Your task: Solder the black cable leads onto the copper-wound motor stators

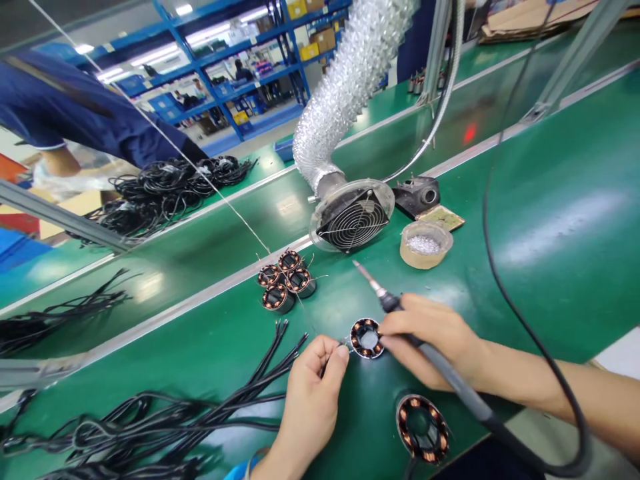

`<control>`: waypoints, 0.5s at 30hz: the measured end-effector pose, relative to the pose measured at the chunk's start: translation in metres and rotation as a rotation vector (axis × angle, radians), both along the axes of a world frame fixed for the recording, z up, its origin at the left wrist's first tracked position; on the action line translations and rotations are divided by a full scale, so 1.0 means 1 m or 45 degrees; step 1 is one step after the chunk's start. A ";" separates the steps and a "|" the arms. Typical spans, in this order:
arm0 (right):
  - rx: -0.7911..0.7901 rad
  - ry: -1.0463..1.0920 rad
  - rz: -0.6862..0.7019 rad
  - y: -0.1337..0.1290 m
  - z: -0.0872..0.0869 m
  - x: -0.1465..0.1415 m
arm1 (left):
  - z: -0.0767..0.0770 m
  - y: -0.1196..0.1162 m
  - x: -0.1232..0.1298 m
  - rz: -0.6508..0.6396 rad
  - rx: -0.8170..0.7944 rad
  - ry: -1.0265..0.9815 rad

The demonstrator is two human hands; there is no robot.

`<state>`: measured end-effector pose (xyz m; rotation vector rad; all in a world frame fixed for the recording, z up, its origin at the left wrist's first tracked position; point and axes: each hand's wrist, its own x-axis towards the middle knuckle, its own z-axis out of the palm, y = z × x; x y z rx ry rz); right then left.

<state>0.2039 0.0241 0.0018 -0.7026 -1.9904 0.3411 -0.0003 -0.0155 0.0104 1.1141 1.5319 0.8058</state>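
Observation:
My right hand [440,340] is closed around a soldering iron [387,300], its tip pointing up and left. The thumb and fingertips of that hand also touch the right rim of a small stator with copper windings [367,339]. On the stator's left side, my left hand [317,387] pinches what looks like the end of a black cable, with thin wires between it and the stator; the fingers hide most of it. A larger copper-wound ring [423,429] lies on the green bench [565,267] below my right hand.
Several wound stators [277,298] stand grouped ahead. A fume fan [355,220] on a silver duct [345,87] hangs behind them. Nearby are a round tub of shiny granules [425,245] and a black holder [417,195]. Black cables [165,427] lie left; a person's dark-blue sleeve [30,107] shows beyond.

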 end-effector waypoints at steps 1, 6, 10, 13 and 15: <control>-0.015 -0.008 0.050 0.001 0.000 -0.008 | -0.001 0.000 -0.001 0.002 0.005 0.000; -0.055 -0.069 0.132 0.004 -0.009 -0.033 | -0.011 -0.002 -0.008 -0.006 0.018 -0.028; -0.087 0.036 0.158 0.004 -0.015 -0.037 | -0.012 -0.003 -0.012 -0.032 -0.045 -0.026; -0.094 0.068 0.163 0.003 -0.017 -0.036 | -0.010 -0.003 -0.010 -0.027 -0.073 -0.038; -0.087 0.067 0.163 0.002 -0.017 -0.035 | -0.009 -0.002 -0.009 -0.018 -0.093 -0.052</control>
